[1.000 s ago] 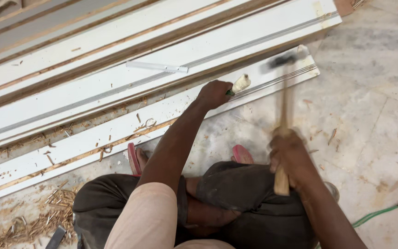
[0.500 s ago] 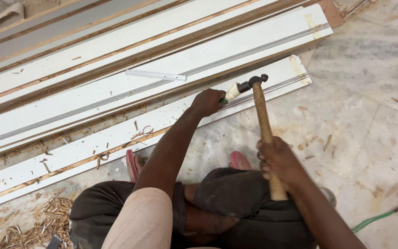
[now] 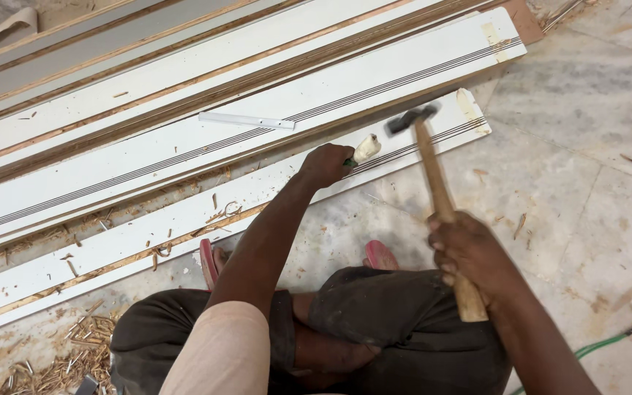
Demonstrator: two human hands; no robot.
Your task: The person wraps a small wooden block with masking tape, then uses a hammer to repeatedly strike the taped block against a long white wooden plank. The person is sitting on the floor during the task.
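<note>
both hands are shut, the left hand [image 3: 325,165] on a pale-handled chisel [image 3: 363,150] at the white board [image 3: 184,219] edge, the right hand [image 3: 469,252] on the hammer [image 3: 433,175], which should strike squarely on the handle end.

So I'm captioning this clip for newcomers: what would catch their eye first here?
First, the wooden-handled hammer gripped in the right hand, its dark head beside the pale-handled chisel that the left hand holds against the nearest white grooved board. More long white boards lie behind it, and wood shavings litter the stone floor at lower left.
</note>
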